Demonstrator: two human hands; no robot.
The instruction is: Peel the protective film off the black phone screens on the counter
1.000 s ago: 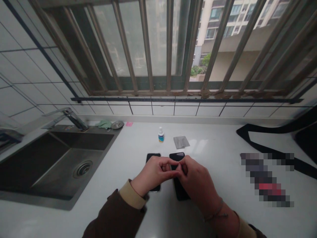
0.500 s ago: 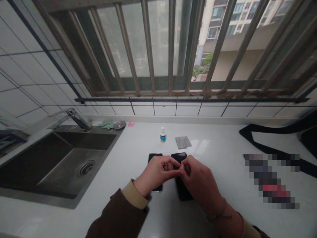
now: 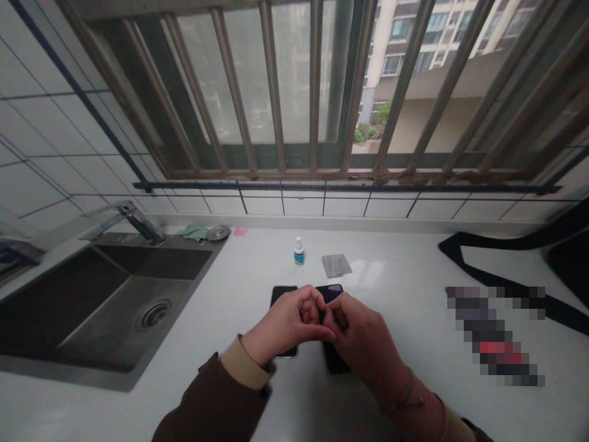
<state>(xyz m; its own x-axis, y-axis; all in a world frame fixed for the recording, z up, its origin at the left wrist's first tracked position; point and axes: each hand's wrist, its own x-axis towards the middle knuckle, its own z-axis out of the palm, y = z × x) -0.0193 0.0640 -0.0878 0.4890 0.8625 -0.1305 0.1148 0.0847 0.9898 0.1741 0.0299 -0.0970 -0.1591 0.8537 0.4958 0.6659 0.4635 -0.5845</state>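
Observation:
Two black phones lie side by side on the white counter (image 3: pixel 405 288), the left phone (image 3: pixel 281 293) and the right phone (image 3: pixel 335 291), both partly hidden under my hands. My left hand (image 3: pixel 288 322) and my right hand (image 3: pixel 361 337) meet above them, fingers curled and fingertips pinched together. Whatever they pinch is too small to make out. A small white bottle with a blue label (image 3: pixel 299 252) and a grey square cloth (image 3: pixel 337 265) lie just beyond the phones.
A dark steel sink (image 3: pixel 105 301) with a tap (image 3: pixel 135 221) fills the left. A green rag (image 3: pixel 193 231), a metal drain plug (image 3: pixel 218 232) and a pink scrap (image 3: pixel 240 231) lie behind it. A black strap (image 3: pixel 488 270) and a pixelated object (image 3: pixel 497 334) lie on the right. Barred window behind.
My fingers have curled in tighter and both hands have dropped slightly toward the phones; the pinch point has shifted a little left. Nothing on the counter has moved.

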